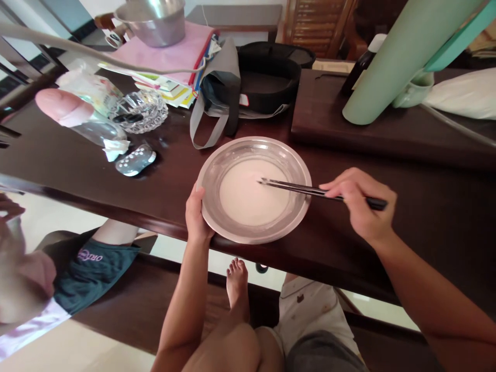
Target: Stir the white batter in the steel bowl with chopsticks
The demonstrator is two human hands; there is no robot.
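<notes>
A wide metal bowl stands at the front edge of the dark wooden table, with a smooth, pale, creamy liquid in it. Gripping the bowl's left rim is my left hand, thumb on top and fingers beneath, partly hidden. My right hand, to the right of the bowl, is closed around a pair of dark chopsticks. Their tips lie close together over the middle of the liquid; whether they dip in, I cannot tell.
Behind the bowl lies a grey and black bag. A glass ashtray, a game controller and a pink-topped bottle are at left. A green cylinder leans in at right. Another person sits at left.
</notes>
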